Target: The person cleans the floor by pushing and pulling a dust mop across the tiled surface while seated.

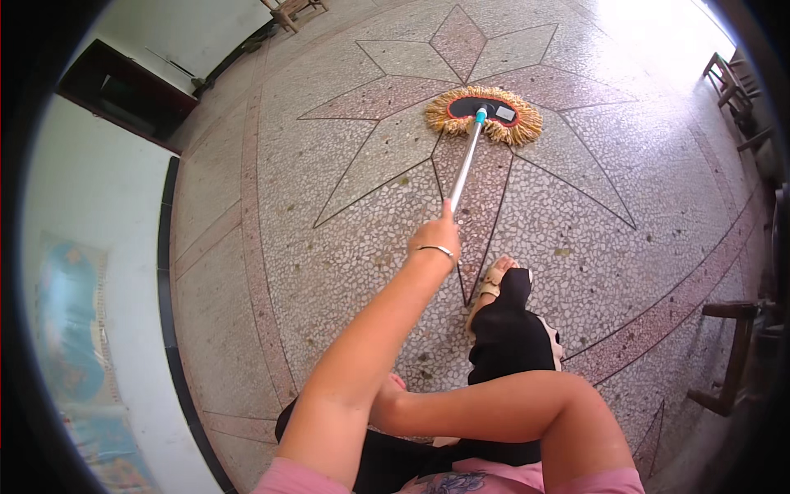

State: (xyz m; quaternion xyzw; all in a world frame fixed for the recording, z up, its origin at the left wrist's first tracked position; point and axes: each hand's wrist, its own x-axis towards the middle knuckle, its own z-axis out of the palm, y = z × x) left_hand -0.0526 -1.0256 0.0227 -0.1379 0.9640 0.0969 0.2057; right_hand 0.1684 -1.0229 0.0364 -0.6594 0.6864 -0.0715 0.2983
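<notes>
A mop with a yellow-and-brown string head (524, 131) lies on the terrazzo floor (345, 265), over the middle of an inlaid star pattern. Its metal handle (467, 163) slopes back towards me from a teal joint. My left hand (435, 239), with a bracelet at the wrist, is wrapped around the handle, one finger stretched along it. Close to my waist, my right hand (390, 395) is mostly covered by my left forearm. The lower handle is hidden there too, so what the right hand holds does not show.
My sandalled foot (492, 281) is on the floor behind the mop. A white wall (117, 204) with a dark doorway (133, 92) runs along the left. Wooden stools (731, 80) and a wooden frame (737, 346) line the right side. Another wooden seat (293, 12) stands at the far wall.
</notes>
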